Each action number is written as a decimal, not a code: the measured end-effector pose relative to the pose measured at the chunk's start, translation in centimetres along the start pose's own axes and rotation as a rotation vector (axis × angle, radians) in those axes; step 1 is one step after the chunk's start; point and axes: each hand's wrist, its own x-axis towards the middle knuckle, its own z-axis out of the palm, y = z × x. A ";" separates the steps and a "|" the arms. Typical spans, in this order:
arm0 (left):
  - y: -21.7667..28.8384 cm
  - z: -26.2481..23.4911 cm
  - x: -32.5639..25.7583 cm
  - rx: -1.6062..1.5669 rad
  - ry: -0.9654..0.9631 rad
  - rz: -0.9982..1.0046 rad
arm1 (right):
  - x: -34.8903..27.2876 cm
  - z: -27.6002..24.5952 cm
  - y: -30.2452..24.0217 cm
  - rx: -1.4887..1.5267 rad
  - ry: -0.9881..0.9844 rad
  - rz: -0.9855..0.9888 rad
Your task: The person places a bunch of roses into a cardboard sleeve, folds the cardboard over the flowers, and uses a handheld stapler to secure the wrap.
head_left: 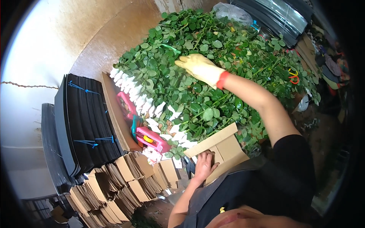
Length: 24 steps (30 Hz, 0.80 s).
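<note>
Stems (pixel 213 76): my gloved right hand (pixel 200 67) rests open on them; left hand (pixel 205 165) flat on cardboard (pixel 224 146) beside the stems. Thorns may snag the glove.

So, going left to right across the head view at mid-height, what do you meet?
Stacked black sheets → pink stapler-like tool → bare left hand on a cardboard piece → gloved right hand on leafy green stems → orange scissors.
</note>
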 end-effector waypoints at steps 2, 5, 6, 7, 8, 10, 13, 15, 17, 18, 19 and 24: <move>0.3 -0.2 0.9 0.006 -0.015 0.052 | 0.5 4.7 4.7 -0.386 0.217 -0.100; 0.5 -0.4 1.0 -0.032 -0.048 -0.004 | 0.6 8.1 3.0 -0.378 -0.509 0.237; 0.3 -0.2 0.7 -0.040 -0.046 -0.008 | 1.0 7.9 1.6 -0.452 -0.721 0.217; 0.1 0.1 0.1 -0.032 -0.015 -0.028 | 0.2 7.3 -1.0 -0.415 -0.727 0.134; 0.1 0.4 -0.1 -0.030 0.008 -0.024 | -2.2 6.8 -2.5 -0.347 -0.683 0.195; -0.2 0.7 0.1 -0.024 0.013 -0.006 | -6.3 6.3 -2.9 -0.273 -0.849 0.183; -0.4 0.9 0.1 -0.021 0.011 0.016 | -8.4 3.0 -1.4 -0.280 -1.120 0.155; -0.1 0.7 0.7 -0.024 0.009 0.059 | -9.5 3.2 1.0 -0.334 -0.952 0.288; -0.2 0.3 0.0 -0.024 0.022 0.026 | -8.6 -3.9 -1.3 0.005 -0.282 0.158; 0.0 0.1 0.2 -0.024 0.008 0.035 | -9.3 -4.8 -0.8 -0.077 0.127 -0.038; 0.0 0.0 0.4 -0.030 0.004 0.043 | -9.6 -5.5 -0.6 -0.049 0.220 -0.089; -0.4 0.4 0.1 0.003 0.039 0.100 | -11.8 -8.6 -1.9 0.076 0.078 -0.070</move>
